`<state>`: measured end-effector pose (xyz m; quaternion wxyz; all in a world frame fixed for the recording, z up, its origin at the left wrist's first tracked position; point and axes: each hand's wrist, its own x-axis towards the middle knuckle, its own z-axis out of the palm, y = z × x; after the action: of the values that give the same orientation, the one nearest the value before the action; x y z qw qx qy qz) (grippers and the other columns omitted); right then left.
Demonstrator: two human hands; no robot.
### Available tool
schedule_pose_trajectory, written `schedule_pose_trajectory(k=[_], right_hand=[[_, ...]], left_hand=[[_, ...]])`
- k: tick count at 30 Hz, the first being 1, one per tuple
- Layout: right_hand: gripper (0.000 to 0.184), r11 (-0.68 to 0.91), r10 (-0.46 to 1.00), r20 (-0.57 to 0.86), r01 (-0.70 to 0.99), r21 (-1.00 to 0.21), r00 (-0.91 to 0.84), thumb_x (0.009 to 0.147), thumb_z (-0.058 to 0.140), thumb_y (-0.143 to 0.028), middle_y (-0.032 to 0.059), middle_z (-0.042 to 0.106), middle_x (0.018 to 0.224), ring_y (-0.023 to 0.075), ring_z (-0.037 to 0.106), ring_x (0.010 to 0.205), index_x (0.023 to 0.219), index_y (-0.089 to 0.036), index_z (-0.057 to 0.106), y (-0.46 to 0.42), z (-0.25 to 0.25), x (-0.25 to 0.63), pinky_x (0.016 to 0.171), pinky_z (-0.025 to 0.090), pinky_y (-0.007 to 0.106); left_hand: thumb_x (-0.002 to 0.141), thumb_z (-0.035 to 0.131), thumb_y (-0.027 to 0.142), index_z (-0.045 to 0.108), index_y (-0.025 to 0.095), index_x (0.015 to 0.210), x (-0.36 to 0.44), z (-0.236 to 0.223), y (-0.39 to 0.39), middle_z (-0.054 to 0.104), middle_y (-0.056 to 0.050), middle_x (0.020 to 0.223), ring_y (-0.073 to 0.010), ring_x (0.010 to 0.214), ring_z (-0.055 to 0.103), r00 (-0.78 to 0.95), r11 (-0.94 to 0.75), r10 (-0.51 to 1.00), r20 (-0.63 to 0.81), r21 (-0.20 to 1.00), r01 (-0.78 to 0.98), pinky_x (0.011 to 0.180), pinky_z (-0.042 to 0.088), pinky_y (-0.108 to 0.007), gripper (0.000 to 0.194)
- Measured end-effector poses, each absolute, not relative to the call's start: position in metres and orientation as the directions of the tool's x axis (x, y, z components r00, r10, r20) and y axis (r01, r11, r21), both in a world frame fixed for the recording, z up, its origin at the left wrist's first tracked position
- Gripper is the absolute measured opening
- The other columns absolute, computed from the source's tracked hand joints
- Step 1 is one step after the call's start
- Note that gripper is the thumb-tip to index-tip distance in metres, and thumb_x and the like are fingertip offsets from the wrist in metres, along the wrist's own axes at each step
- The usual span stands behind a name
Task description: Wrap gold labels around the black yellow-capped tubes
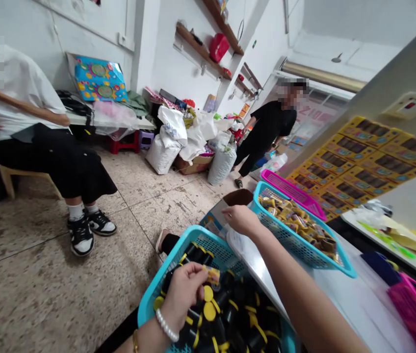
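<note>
My left hand (188, 284), with a white bead bracelet at the wrist, pinches a small cylinder with a yellow printed label (212, 276) between thumb and fingers. Below it is a light-blue mesh basket (202, 235) full of small black containers with yellow lids (226, 314). My right hand (243, 219) is over the edge of an open carton (213, 218). Its fingers are curled closed, and whatever they may hold is hidden. Just right of that hand, a second blue basket (348, 267) contains many small yellow-labelled pieces (298, 218).
A white table (362, 299) supports the second basket, with a pink basket (313, 203) behind it. Yellow printed packs (358, 166) hang at right. One person (24, 98) sits at left; another (269, 127) stands farther back near white sacks (169, 142).
</note>
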<state>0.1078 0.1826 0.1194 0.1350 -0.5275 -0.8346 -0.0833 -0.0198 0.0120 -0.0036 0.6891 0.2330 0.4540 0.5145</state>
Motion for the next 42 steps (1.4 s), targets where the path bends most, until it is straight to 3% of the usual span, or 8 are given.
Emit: schedule_pose_trajectory(k=[3,6,14,20,26,30,34,42], right_hand=[[0.027,0.417,0.897,0.217,0.899,-0.134,-0.384,0.089,0.052,-0.032,0.0011,0.071,0.064,0.0117,0.063,0.053,0.1,-0.022,0.074,0.136,0.12,0.128,0.052,0.043,0.019],[0.03,0.341,0.936,0.196,0.889,-0.306,-0.292,0.091,0.048,-0.036,0.0021,0.074,0.071,0.0152,0.067,0.059,0.098,-0.023,0.074,0.083,0.114,0.161,0.057,0.048,0.023],[0.027,-0.008,0.877,0.467,0.976,-0.216,0.111,0.087,0.052,-0.036,0.0049,0.075,0.085,0.0209,0.069,0.072,0.089,-0.021,0.074,0.021,0.091,0.287,0.067,0.05,0.031],[0.023,0.157,0.857,0.514,0.969,-0.189,-0.039,0.09,0.051,-0.031,0.0051,0.071,0.084,0.0173,0.065,0.073,0.093,-0.02,0.072,-0.003,0.099,0.257,0.069,0.048,0.028],[0.024,0.446,0.894,0.156,0.871,-0.206,-0.42,0.092,0.05,-0.03,0.0061,0.067,0.086,0.0178,0.06,0.08,0.105,-0.021,0.068,-0.017,0.067,0.174,0.071,0.047,0.027],[0.034,0.524,0.852,0.002,0.851,-0.035,-0.524,0.087,0.058,-0.037,0.0088,0.065,0.099,0.0246,0.055,0.091,0.117,-0.022,0.061,-0.005,0.04,0.134,0.079,0.045,0.036],[0.02,0.535,0.845,-0.061,0.837,0.119,-0.531,0.083,0.063,-0.034,0.0105,0.062,0.097,0.0278,0.052,0.09,0.096,-0.018,0.066,0.01,0.029,0.108,0.076,0.044,0.04],[0.015,0.62,0.784,-0.139,0.772,0.143,-0.604,0.09,0.047,-0.016,0.0099,0.062,0.092,0.0241,0.055,0.085,0.094,-0.017,0.061,0.008,0.032,0.107,0.072,0.045,0.035]], left_hand=[[0.068,0.071,0.042,0.063,0.013,0.078,-0.026,-0.006,0.014,0.053,0.003,0.044,-0.0021,0.034,0.025,0.115,0.411,0.899,-0.422,0.724,-0.555,0.036,0.008,-0.018,0.032],[0.066,0.074,0.04,0.062,0.013,0.08,-0.028,-0.009,0.013,0.057,0.002,0.049,-0.0025,0.037,0.031,0.15,0.429,0.894,-0.422,0.71,-0.559,0.036,0.011,-0.016,0.032],[0.067,0.076,0.042,0.069,0.01,0.093,-0.016,-0.012,0.004,0.056,0.001,0.047,-0.0005,0.036,0.029,0.25,0.487,0.873,-0.418,0.759,-0.432,0.037,0.012,-0.014,0.042],[0.065,0.079,0.036,0.07,0.011,0.085,-0.018,-0.012,0.006,0.059,0.0,0.055,-0.0003,0.038,0.033,0.251,0.472,0.881,-0.4,0.733,-0.49,0.033,0.016,-0.012,0.033],[0.065,0.078,0.022,0.07,0.015,0.09,-0.027,-0.006,0.014,0.07,-0.005,0.09,-0.0022,0.047,0.049,0.123,0.385,0.907,-0.403,0.673,-0.631,0.029,0.022,-0.01,0.027],[0.064,0.08,0.025,0.07,0.013,0.089,-0.026,-0.007,0.015,0.068,-0.003,0.076,-0.0011,0.043,0.046,0.108,0.384,0.902,-0.419,0.659,-0.646,0.029,0.023,-0.009,0.029],[0.059,0.083,0.028,0.07,0.013,0.081,-0.028,-0.008,0.016,0.064,0.001,0.065,-0.0004,0.041,0.045,0.037,0.325,0.909,-0.416,0.648,-0.688,0.03,0.021,-0.008,0.03],[0.059,0.083,0.027,0.07,0.012,0.081,-0.029,-0.007,0.014,0.064,0.001,0.067,0.0001,0.043,0.044,0.044,0.323,0.908,-0.416,0.632,-0.705,0.03,0.02,-0.008,0.029]])
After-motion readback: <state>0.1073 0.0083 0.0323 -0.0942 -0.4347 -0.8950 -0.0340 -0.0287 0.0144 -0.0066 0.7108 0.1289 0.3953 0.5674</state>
